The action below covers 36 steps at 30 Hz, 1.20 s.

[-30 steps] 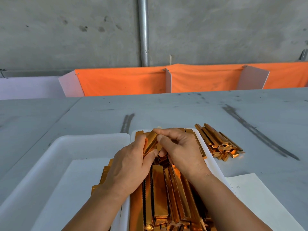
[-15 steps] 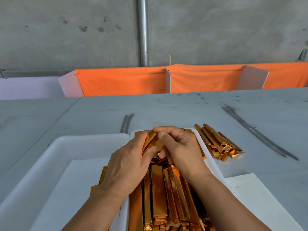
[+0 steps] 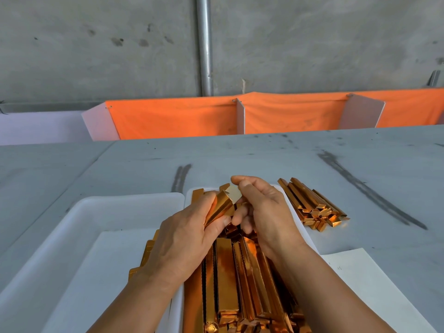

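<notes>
Pinching one glossy gold foil-card strip [image 3: 219,209], both hands, left hand [image 3: 185,239] and right hand [image 3: 262,212], fold its pale flap above the white plastic tray [image 3: 300,227]; no writing is readable.

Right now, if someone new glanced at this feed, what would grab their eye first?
The shiny gold foil piece held up at centre, gripped by the left hand while the right hand pinches its pale flap. Beneath them, a white tray packed with gold strips, and a loose pile on the table to its right. Behind, bright orange cloth lines the table's far edge.
</notes>
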Each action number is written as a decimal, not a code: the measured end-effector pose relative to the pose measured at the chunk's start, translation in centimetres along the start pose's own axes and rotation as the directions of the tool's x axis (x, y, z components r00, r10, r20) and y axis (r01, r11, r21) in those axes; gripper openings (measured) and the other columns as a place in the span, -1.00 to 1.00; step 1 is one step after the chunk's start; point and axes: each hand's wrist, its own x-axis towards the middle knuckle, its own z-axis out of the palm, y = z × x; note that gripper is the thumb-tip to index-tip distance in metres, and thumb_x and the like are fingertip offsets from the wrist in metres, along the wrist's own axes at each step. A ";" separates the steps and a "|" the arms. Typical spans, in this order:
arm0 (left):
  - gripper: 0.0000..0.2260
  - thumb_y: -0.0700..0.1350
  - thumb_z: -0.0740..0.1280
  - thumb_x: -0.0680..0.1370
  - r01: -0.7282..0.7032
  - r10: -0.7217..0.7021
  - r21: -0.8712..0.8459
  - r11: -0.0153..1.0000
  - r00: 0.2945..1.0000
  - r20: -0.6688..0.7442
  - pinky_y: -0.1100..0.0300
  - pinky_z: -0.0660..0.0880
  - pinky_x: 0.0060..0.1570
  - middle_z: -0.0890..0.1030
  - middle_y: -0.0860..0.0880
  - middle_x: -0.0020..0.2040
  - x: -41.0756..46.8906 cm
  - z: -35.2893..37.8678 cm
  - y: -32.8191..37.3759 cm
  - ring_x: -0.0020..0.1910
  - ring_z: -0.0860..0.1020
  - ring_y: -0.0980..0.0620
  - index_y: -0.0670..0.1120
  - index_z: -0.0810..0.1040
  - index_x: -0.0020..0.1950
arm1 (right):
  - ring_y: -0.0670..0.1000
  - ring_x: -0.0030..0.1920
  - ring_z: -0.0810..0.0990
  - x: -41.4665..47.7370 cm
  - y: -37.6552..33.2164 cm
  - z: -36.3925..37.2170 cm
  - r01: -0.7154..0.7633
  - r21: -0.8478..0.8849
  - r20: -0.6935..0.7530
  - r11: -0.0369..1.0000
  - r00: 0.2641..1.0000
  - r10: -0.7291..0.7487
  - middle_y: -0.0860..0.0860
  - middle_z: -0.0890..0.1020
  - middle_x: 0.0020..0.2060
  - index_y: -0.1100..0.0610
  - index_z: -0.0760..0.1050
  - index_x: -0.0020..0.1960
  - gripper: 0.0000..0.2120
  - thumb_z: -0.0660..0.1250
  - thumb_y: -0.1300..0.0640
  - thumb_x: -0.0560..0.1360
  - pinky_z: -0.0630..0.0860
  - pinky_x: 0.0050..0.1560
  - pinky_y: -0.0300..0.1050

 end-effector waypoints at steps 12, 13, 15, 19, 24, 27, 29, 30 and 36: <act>-0.53 0.36 0.07 0.51 -0.027 0.027 -0.002 1.000 1.000 0.001 0.40 0.47 -0.23 0.55 0.23 -0.11 0.0 -0.1 0.0 -0.19 0.56 0.21 0.26 0.24 0.38 | -0.04 -0.48 0.45 0.3 0.6 -0.1 -0.060 0.030 0.118 0.998 0.991 0.056 0.08 0.59 -0.41 0.13 0.67 -0.06 -0.92 0.42 0.13 0.53 0.38 -0.48 -0.25; -0.54 0.36 0.08 0.51 -0.030 0.030 -0.002 1.000 1.000 0.005 0.44 0.42 -0.24 0.52 0.24 -0.12 0.0 0.0 0.0 -0.20 0.54 0.22 0.27 0.23 0.38 | -0.03 -0.47 0.44 0.3 0.6 -0.1 -0.057 0.026 0.112 0.998 0.992 0.053 0.08 0.59 -0.41 0.12 0.67 -0.07 -0.93 0.42 0.15 0.53 0.38 -0.47 -0.25; -0.52 0.37 0.07 0.50 -0.035 0.035 -0.003 0.999 0.999 0.016 0.46 0.37 -0.25 0.47 0.27 -0.14 0.0 -0.1 0.0 -0.21 0.50 0.24 0.29 0.21 0.39 | -0.02 -0.47 0.43 0.3 0.6 -0.1 -0.054 0.028 0.103 0.998 0.993 0.051 0.08 0.57 -0.42 0.12 0.65 -0.10 -0.94 0.41 0.18 0.53 0.39 -0.47 -0.24; -0.44 0.43 0.05 0.44 -0.034 0.035 -0.039 0.999 0.999 0.031 0.44 0.39 -0.20 0.43 0.31 -0.20 0.0 -0.2 -0.1 -0.20 0.50 0.24 0.30 0.22 0.41 | -0.03 -0.51 0.40 0.4 0.5 -0.1 -0.064 0.020 0.090 0.998 0.994 0.062 0.08 0.53 -0.47 0.09 0.62 -0.19 -0.87 0.40 0.22 0.53 0.41 -0.46 -0.22; -0.45 0.42 0.09 0.46 -0.034 0.039 -0.103 0.994 0.998 0.045 0.32 0.51 -0.13 0.49 0.29 -0.16 0.0 -0.2 -0.1 -0.15 0.54 0.22 0.28 0.29 0.41 | -0.03 -0.53 0.40 0.5 0.5 -0.2 -0.089 0.081 0.091 0.993 0.993 0.082 0.09 0.53 -0.46 0.15 0.60 -0.18 -0.88 0.38 0.23 0.53 0.41 -0.49 -0.23; -0.46 0.40 0.11 0.46 -0.025 0.031 -0.109 0.994 0.998 0.048 0.31 0.51 -0.14 0.50 0.26 -0.16 0.0 -0.3 -0.1 -0.14 0.55 0.21 0.25 0.31 0.40 | -0.04 -0.54 0.40 0.5 0.5 -0.3 -0.083 0.081 0.102 0.993 0.992 0.075 0.10 0.54 -0.46 0.16 0.62 -0.16 -0.88 0.39 0.20 0.54 0.42 -0.48 -0.24; -0.48 0.39 0.12 0.47 -0.027 0.033 -0.115 0.993 0.998 0.049 0.33 0.51 -0.14 0.49 0.29 -0.17 -0.1 -0.3 0.0 -0.14 0.55 0.23 0.26 0.32 0.39 | -0.04 -0.55 0.41 0.5 0.5 -0.3 -0.070 0.069 0.098 0.995 0.993 0.063 0.10 0.55 -0.47 0.17 0.62 -0.16 -0.88 0.38 0.20 0.55 0.44 -0.47 -0.24; -0.48 0.39 0.12 0.47 -0.025 0.032 -0.118 0.993 0.998 0.051 0.34 0.50 -0.14 0.48 0.30 -0.17 -0.1 -0.4 0.0 -0.13 0.55 0.23 0.26 0.32 0.39 | -0.03 -0.56 0.41 0.5 0.5 -0.3 -0.060 0.059 0.093 0.996 0.994 0.054 0.11 0.55 -0.47 0.17 0.62 -0.16 -0.88 0.38 0.19 0.55 0.44 -0.47 -0.23; -0.48 0.38 0.13 0.47 -0.016 0.024 -0.131 0.991 0.998 0.057 0.31 0.52 -0.11 0.52 0.25 -0.12 -0.1 -0.4 0.1 -0.11 0.56 0.21 0.24 0.33 0.39 | -0.02 -0.57 0.42 0.3 0.4 -0.1 -0.017 0.013 0.057 1.000 0.998 0.016 0.11 0.56 -0.48 0.19 0.60 -0.14 -0.87 0.36 0.19 0.56 0.46 -0.46 -0.22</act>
